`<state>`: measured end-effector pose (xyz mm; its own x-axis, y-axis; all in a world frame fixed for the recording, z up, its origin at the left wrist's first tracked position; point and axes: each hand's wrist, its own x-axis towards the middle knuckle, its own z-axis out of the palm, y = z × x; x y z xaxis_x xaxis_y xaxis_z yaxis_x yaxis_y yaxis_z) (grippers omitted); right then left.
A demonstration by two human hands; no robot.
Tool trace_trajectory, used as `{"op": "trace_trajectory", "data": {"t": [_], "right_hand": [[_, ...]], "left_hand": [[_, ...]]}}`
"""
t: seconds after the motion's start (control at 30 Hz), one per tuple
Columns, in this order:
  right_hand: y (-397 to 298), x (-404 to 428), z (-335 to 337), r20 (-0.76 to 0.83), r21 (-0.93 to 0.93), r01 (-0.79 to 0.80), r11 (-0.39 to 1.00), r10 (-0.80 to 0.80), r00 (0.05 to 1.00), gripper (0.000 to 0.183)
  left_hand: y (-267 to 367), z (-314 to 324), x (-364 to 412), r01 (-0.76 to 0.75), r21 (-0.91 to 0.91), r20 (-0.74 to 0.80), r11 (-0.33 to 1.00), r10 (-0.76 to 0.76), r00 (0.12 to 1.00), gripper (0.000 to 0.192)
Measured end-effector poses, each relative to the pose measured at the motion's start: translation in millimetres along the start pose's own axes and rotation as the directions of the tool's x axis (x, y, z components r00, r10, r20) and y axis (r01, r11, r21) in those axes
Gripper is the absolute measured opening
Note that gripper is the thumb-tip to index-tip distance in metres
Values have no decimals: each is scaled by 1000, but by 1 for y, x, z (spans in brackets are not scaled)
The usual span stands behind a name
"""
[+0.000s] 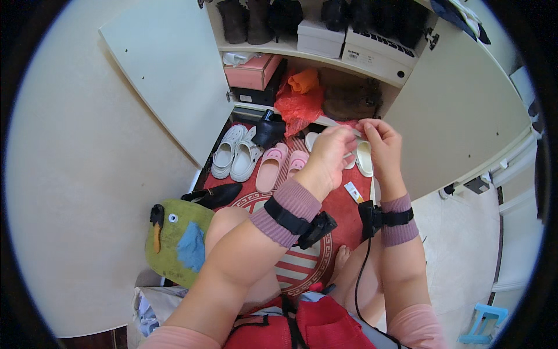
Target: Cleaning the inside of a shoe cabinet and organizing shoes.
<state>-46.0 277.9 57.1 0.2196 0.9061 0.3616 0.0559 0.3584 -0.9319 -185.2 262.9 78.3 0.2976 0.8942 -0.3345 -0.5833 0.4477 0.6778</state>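
Note:
My left hand (330, 155) and my right hand (384, 141) are raised close together in front of the open shoe cabinet. On my right hand the thumb and forefinger meet at the tips; whether a thin piece is pinched there is too small to tell. The fingers of my left hand are bent and partly hidden by the hand itself. Below and behind them are cream shoes (364, 159), partly covered. To the left stand pink slippers (271, 168), white clogs (246, 159) and a black heeled boot (269, 131) lying tipped over. A red plastic bag (296, 107) spills from the lower shelf.
Cabinet doors stand open at left (174, 83) and right (453, 118). Shelves hold dark boots (259, 22), shoeboxes (320, 39) and brown footwear (351, 102). A small white packet (353, 192) lies on the red mat (344, 209). A green stool (174, 231) and black shoe (218, 196) are left.

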Motion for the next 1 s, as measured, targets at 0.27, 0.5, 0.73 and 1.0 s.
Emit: {"op": "trace_trajectory", "data": {"t": [0.27,0.5,0.73,1.0], "right_hand": [[11,25,-5,33,48,-163,985,162,986,19],[-1,14,-4,54,13,-178,984,177,983,20],[-54,2,12,-19,-87,-131,988,130,991,19],[-43,-25,69,92,-93,-76,993,84,992,17]], "left_hand": [[3,-4,35,-224,182,301,957,162,940,15],[16,3,42,-198,55,264,979,176,948,12],[13,-16,70,-278,6,112,961,276,955,10],[-11,-226,172,-329,880,40,343,637,770,13]]}}
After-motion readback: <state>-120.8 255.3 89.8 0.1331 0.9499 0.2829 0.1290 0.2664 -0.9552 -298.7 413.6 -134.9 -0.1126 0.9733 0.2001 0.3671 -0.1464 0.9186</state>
